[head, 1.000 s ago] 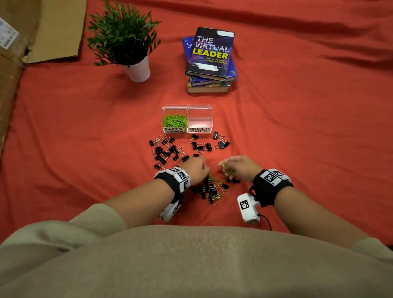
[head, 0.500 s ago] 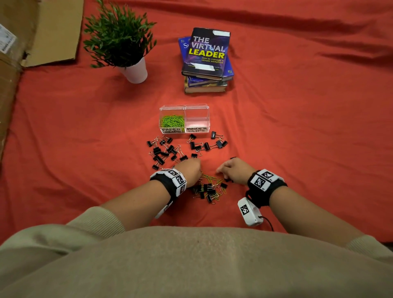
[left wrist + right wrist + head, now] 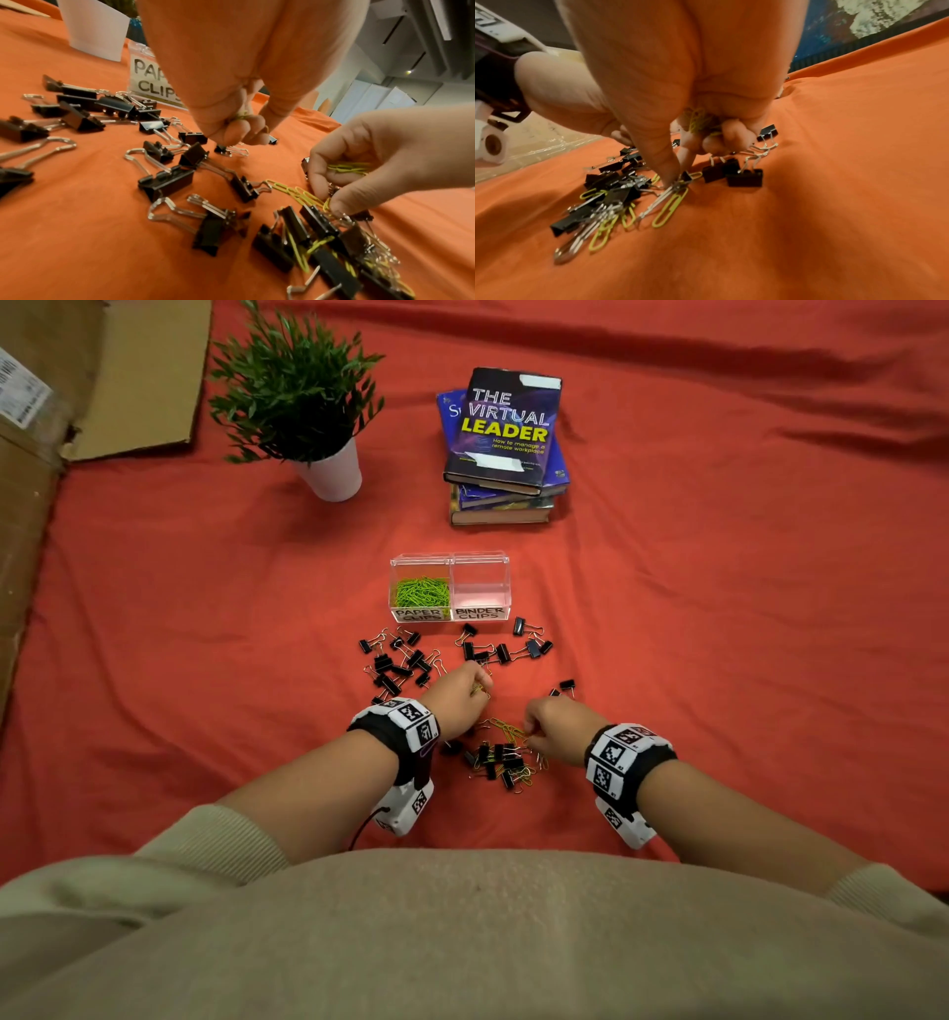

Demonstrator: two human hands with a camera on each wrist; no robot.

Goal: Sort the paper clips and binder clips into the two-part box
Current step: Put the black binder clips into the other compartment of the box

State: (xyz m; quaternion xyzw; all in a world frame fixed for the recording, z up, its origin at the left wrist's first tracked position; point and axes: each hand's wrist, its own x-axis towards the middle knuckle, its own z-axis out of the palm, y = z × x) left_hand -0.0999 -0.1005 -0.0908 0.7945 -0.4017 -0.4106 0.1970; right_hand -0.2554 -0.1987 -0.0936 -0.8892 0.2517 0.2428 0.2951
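One clear two-part plastic box (image 3: 450, 585), three stacked books (image 3: 506, 454), one potted plant (image 3: 303, 408) — left hand (image 3: 457, 695) and right hand (image 3: 552, 729) each pinch yellow-green wire paper clips (image 3: 344, 168) amid too many black binder clips (image 3: 395, 662) to count.

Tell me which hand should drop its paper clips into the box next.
Probably the left hand: it holds green paper clips, fingers curled, and sits nearer the two-part box. The right hand is lower, pinching another in the mixed pile.
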